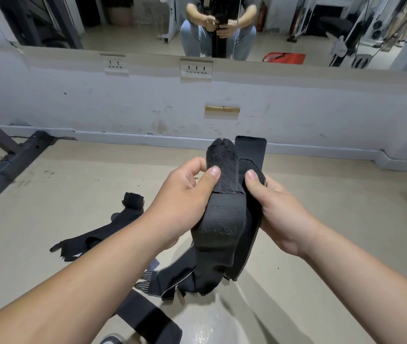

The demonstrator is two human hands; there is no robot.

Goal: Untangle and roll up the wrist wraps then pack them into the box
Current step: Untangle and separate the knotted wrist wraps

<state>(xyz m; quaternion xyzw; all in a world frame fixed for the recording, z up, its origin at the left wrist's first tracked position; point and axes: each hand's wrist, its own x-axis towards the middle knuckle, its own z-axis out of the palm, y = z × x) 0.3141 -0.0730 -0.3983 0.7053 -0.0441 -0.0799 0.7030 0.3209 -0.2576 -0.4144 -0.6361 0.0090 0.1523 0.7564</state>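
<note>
A loose wrist wrap [103, 234] lies on the floor [48, 194] at left, bare floor around it. The left hand [182, 199] and right hand [279, 207] each pinch the raised black wrist wraps [224, 219], thumbs pressed near the upper edges, tails dangling floorward.

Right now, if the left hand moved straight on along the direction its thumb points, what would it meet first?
Probably the right hand: the left hand thumb points across the black wrist wrap it already grips. Depth is unclear.
</note>
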